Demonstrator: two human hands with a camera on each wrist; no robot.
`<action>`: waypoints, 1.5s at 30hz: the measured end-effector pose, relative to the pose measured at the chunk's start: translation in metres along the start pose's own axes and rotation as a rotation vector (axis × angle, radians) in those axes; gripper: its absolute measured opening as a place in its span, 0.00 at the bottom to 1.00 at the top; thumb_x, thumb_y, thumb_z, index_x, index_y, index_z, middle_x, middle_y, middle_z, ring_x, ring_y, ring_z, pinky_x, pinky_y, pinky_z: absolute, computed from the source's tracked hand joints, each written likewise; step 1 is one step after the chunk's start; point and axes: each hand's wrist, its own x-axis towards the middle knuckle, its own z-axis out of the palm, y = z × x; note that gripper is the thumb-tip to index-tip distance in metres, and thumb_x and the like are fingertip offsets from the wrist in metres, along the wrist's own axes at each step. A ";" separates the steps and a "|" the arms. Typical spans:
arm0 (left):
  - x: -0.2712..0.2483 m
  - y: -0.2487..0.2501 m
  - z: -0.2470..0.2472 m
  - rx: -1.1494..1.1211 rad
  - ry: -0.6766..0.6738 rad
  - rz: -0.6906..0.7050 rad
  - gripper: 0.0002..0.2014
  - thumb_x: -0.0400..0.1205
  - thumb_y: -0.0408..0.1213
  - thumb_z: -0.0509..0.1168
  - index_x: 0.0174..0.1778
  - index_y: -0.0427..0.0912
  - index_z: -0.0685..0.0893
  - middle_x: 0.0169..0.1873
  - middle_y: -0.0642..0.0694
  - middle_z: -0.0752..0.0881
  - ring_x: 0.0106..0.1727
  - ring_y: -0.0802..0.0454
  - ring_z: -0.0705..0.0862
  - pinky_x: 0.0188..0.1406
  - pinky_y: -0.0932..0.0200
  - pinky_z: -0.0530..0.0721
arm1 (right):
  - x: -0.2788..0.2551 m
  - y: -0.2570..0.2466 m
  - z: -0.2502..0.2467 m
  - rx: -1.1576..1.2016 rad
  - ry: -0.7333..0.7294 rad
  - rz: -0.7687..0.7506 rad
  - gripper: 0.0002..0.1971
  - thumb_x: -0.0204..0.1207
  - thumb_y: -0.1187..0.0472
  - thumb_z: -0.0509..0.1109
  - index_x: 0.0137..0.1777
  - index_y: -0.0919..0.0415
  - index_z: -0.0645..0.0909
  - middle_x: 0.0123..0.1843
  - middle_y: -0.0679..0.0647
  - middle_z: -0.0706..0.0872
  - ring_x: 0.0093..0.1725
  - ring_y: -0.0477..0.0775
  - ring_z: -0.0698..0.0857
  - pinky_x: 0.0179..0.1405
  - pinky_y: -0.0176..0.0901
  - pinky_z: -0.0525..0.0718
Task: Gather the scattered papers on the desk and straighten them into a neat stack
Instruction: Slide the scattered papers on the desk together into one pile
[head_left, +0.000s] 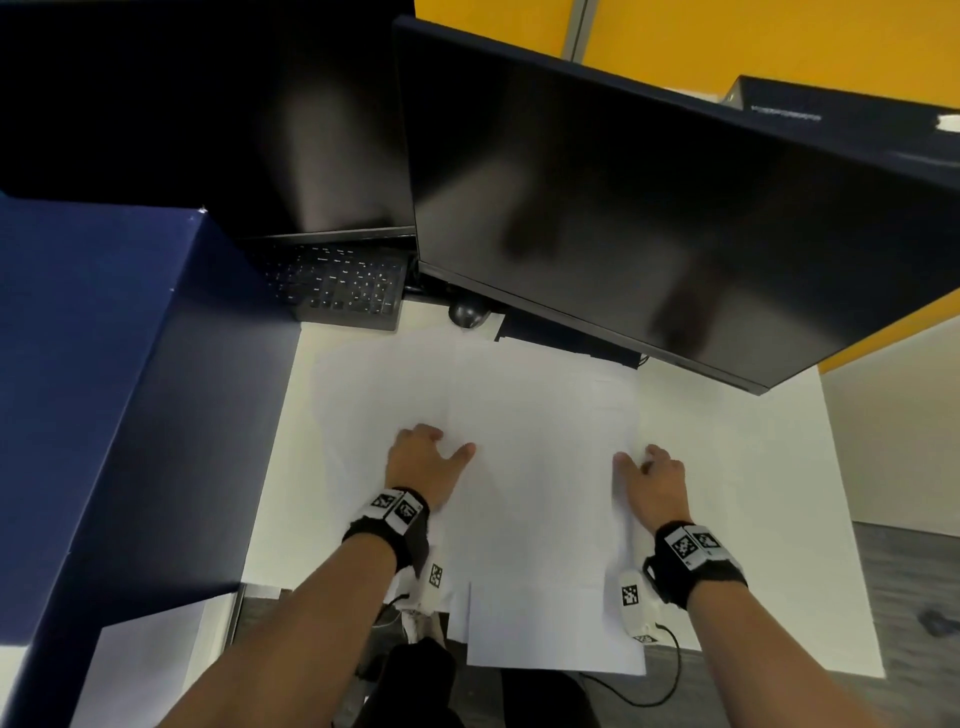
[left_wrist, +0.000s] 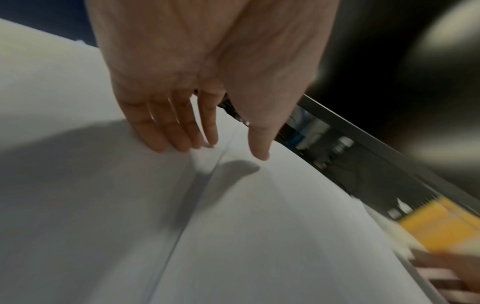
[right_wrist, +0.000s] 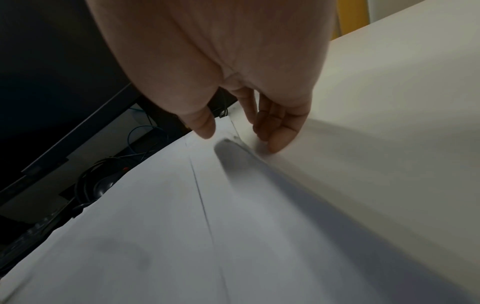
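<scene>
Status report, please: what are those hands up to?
Left hand and right hand open, flanking the papers. Sheets overlapping, not squared. Mouse at far edge.

White papers (head_left: 540, 467), black monitor (head_left: 649, 218), yellow wall (head_left: 727, 36), navy partition (head_left: 104, 364).

Papers (head_left: 540, 467) lie overlapping across the middle of the desk (head_left: 753, 519), their near edges overhanging the desk's near edge. The left hand (head_left: 421, 457) rests on the papers' left part; the right hand (head_left: 657, 480) sits at their right edge, fingertips (right_wrist: 275, 147) on the desk just beside that edge. Behind the papers, toward the far edge, stand two monitors: one (head_left: 208, 119) at far left, the other (head_left: 649, 208) at far right, overhanging the papers' far edge. A keyboard (head_left: 343, 286) lies under the left monitor; a mouse (head_left: 467, 314) lies right of it, touching the papers' far edge. A partition (head_left: 104, 389) bounds the desk's left edge.
</scene>
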 end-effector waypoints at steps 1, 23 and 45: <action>-0.006 -0.001 0.006 0.010 -0.045 0.053 0.33 0.72 0.63 0.71 0.67 0.46 0.79 0.63 0.45 0.78 0.63 0.45 0.82 0.66 0.48 0.83 | -0.006 0.000 0.004 -0.016 -0.032 -0.015 0.29 0.76 0.41 0.66 0.69 0.62 0.73 0.67 0.62 0.73 0.60 0.66 0.80 0.69 0.59 0.78; 0.039 -0.024 -0.039 0.170 0.372 -0.240 0.44 0.67 0.61 0.77 0.72 0.37 0.72 0.64 0.35 0.77 0.63 0.36 0.77 0.63 0.41 0.75 | 0.006 -0.041 0.021 -0.049 -0.050 -0.040 0.39 0.74 0.51 0.74 0.81 0.63 0.63 0.76 0.65 0.71 0.72 0.68 0.76 0.73 0.60 0.77; 0.026 -0.008 -0.022 0.078 0.241 -0.347 0.50 0.71 0.62 0.73 0.80 0.37 0.61 0.72 0.34 0.69 0.72 0.36 0.71 0.68 0.36 0.77 | -0.005 -0.020 0.025 -0.061 -0.066 -0.074 0.29 0.75 0.61 0.75 0.74 0.63 0.70 0.67 0.66 0.77 0.54 0.60 0.81 0.63 0.47 0.78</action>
